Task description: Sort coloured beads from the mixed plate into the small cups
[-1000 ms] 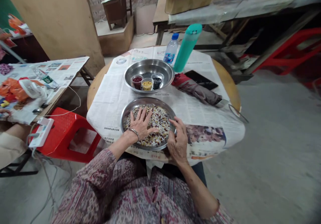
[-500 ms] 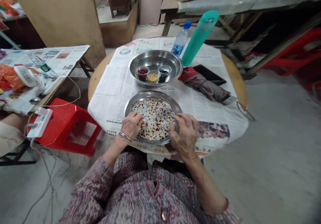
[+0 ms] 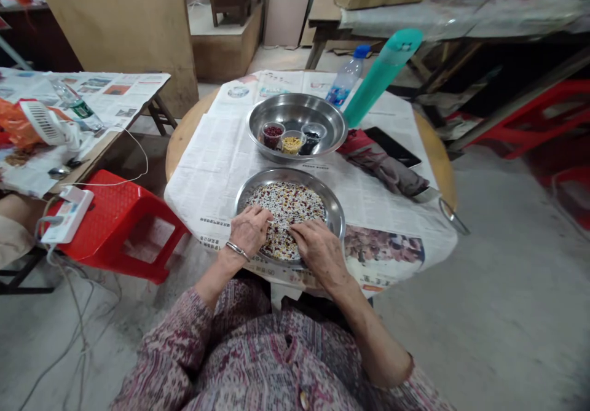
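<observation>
A steel pan full of mixed white, red and dark beans sits on the newspaper-covered round table right in front of me. My left hand rests on the pan's near left rim, fingers curled with the tips in the beans. My right hand lies over the near right part of the pan, fingers bent down onto the beans. Behind it a second steel pan holds three small cups: red beans, yellow beans and dark beans.
A teal flask and a water bottle stand at the far side. A folded umbrella and a phone lie to the right. A red plastic stool and a cluttered side table are on the left.
My left hand went from flat on the beans to curled at the near left rim. My right hand moved from the right rim inward onto the beans. The view shifted.
</observation>
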The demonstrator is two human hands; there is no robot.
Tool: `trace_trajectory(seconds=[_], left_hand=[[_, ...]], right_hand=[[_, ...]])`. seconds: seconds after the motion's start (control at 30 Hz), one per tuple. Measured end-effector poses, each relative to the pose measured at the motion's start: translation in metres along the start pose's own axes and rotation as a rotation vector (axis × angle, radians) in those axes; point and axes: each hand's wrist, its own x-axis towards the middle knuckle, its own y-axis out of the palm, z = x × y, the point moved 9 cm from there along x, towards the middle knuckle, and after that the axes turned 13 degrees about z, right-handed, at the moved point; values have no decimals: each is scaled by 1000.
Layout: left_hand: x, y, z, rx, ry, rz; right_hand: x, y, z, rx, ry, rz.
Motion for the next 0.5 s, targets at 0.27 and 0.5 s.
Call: trace_trajectory(seconds=[0.27, 0.5], left_hand=[[0, -2, -13, -832, -78, -133], [2, 47, -5, -1811, -327, -35]], right_hand=[[3, -6, -8, 123, 53, -55], [10, -15, -24, 261, 133, -140]])
